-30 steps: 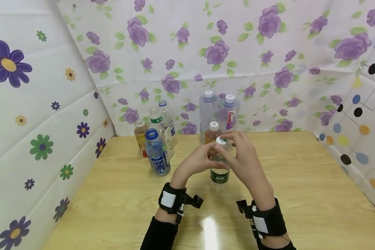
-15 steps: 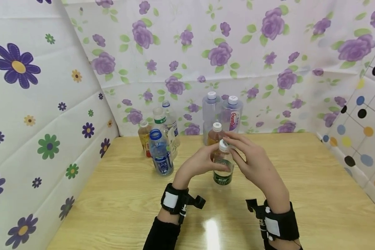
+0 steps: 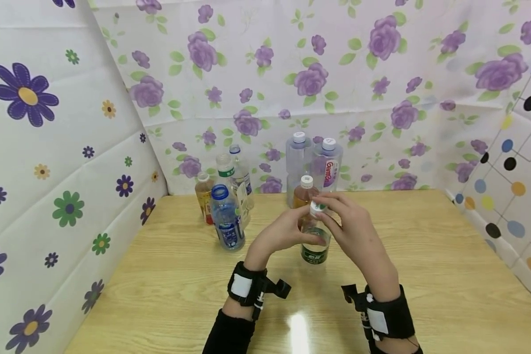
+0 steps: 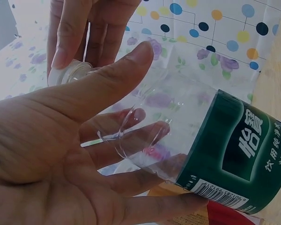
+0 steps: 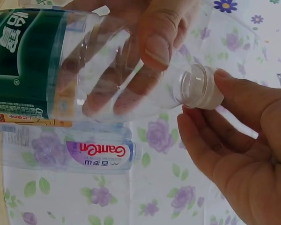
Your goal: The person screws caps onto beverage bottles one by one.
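Observation:
A clear plastic water bottle with a green label stands upright on the table. My left hand grips it around the upper body, the thumb across its near side and the fingers behind, as the left wrist view label and glassy shoulder show. My right hand pinches the white cap from above and the right. In the right wrist view the cap sits on the neck between thumb and fingertips. Through the clear plastic the left fingers show behind the bottle.
Behind the held bottle stand an amber drink bottle and two tall pale bottles, one a Ganten bottle. To the left cluster a capless blue bottle, a yellow-labelled bottle and clear bottles. Floral cloth walls the wooden table.
Half a second ago the right fingers were straighter around the cap and the wrist lay farther right. Now that hand has turned back left and pinches the cap. The left hand keeps its grip.

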Motion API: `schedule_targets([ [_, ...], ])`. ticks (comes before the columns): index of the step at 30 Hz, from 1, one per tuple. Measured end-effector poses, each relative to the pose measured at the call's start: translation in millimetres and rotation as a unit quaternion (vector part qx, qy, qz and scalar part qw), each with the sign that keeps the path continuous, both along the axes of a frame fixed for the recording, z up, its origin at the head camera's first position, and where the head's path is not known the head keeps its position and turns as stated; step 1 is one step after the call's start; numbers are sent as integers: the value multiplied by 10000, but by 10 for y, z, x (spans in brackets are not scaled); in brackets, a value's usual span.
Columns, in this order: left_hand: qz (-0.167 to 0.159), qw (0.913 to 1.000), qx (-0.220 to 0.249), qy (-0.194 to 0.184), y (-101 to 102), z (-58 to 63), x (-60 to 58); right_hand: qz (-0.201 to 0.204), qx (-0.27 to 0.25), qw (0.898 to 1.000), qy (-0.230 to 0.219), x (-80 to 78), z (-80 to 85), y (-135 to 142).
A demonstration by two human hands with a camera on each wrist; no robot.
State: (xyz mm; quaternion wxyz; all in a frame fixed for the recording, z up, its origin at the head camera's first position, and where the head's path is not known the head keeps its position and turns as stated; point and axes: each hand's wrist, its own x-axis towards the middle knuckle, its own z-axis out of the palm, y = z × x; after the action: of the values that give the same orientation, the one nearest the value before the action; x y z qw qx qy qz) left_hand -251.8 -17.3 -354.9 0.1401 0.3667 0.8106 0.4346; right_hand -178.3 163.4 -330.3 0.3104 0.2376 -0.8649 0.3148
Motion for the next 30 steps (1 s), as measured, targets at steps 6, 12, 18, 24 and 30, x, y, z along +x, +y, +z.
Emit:
schedule_targets([
  [6, 2, 10000, 13, 29, 5, -9, 6, -79, -1, 9999, -66, 6, -1, -16],
  [12, 7, 10000, 17, 21, 1, -3, 19, 430, 269, 9987, 28, 3, -12, -8],
  [18, -11, 9999, 93, 72, -10, -3, 14, 478, 229, 9983, 230, -7, -4, -33],
  [24, -41, 9999, 150, 28, -17, -4, 4, 128, -42, 9996, 245, -16, -16, -78],
  [30, 78, 10000, -27, 17, 2, 0, 19, -278, -350, 9983, 374, -33, -61, -122],
])
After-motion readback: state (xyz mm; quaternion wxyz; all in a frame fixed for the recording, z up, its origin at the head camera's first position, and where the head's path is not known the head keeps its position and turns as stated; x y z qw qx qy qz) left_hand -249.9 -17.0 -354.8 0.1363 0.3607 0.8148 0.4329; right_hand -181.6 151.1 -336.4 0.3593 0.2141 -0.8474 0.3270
